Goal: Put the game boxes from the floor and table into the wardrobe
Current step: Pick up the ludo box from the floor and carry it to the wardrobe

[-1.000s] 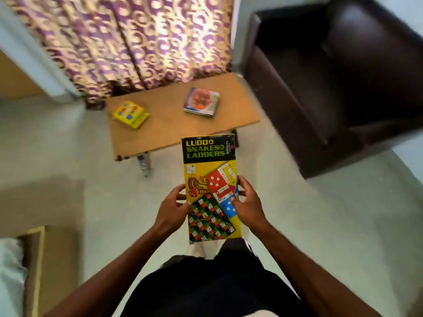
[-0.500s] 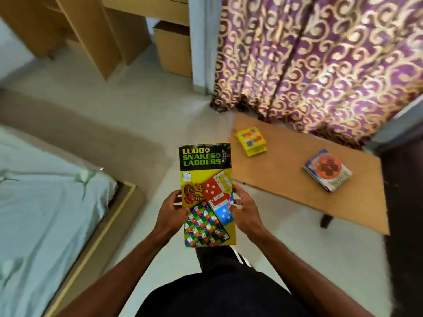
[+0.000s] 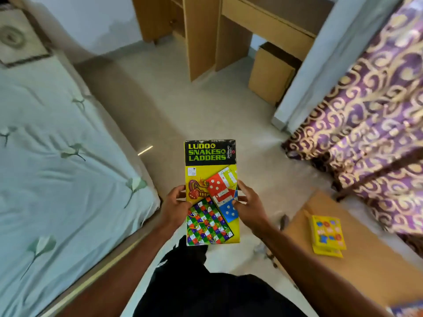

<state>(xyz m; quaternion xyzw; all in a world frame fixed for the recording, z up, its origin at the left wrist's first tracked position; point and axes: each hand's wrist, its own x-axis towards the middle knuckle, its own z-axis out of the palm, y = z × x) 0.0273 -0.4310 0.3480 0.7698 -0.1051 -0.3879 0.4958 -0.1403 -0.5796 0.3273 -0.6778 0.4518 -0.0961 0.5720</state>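
Observation:
A tall yellow Ludo and Snakes & Ladders box [image 3: 210, 179] is held flat in front of my body, over the floor. My left hand [image 3: 175, 208] grips its left edge and my right hand [image 3: 248, 205] grips its right edge. A small yellow game box [image 3: 327, 235] lies on the low wooden table [image 3: 366, 271] at the lower right. The corner of another game box [image 3: 407, 311] shows at the bottom right edge. Wooden wardrobe panels [image 3: 201, 35] stand ahead at the top of the view.
A bed with a pale green sheet [image 3: 57, 168] fills the left side. Purple and gold curtains [image 3: 377, 122] hang on the right beside a pale wall pillar [image 3: 325, 65]. A wooden desk [image 3: 274, 21] with a small box-like unit [image 3: 272, 74] under it stands beyond. Bare floor [image 3: 194, 106] runs ahead.
The view has swung left, away from the table and armchair toward the bed and wardrobe. Both hands keep their hold on the Ludo box. The table has slid to the lower right.

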